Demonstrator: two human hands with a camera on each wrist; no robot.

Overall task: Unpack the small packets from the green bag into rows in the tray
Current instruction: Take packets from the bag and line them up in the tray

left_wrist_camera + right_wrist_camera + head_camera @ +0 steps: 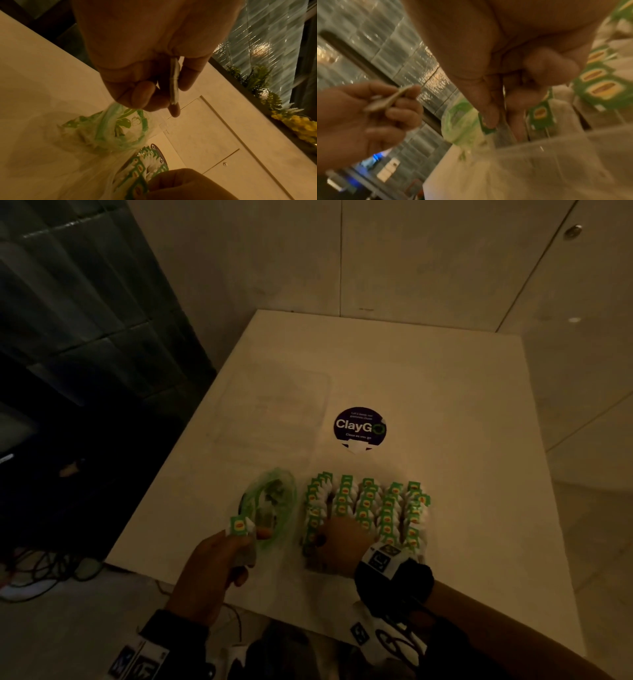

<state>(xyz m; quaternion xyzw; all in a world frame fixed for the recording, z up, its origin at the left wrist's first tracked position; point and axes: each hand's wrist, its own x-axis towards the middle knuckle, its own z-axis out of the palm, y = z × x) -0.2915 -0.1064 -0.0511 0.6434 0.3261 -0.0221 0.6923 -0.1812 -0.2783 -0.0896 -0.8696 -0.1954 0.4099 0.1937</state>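
Note:
My left hand [239, 537] pinches one small green-labelled packet [239, 524] by the near rim of the green bag [274, 501], which lies open on the white table. The left wrist view shows that packet [174, 83] edge-on between thumb and fingers. Right of the bag, the clear tray [556, 148] holds several rows of packets [373, 508] standing upright. My right hand [337, 537] is down in the tray's left rows, fingers curled among the packets [541, 113]. Whether it pinches one is hidden.
A clear lid [274, 412] lies on the table beyond the bag. A round dark ClayGo sticker [359, 428] sits beyond the tray. The table's left edge [178, 460] runs close to the bag, with dark floor and cables below.

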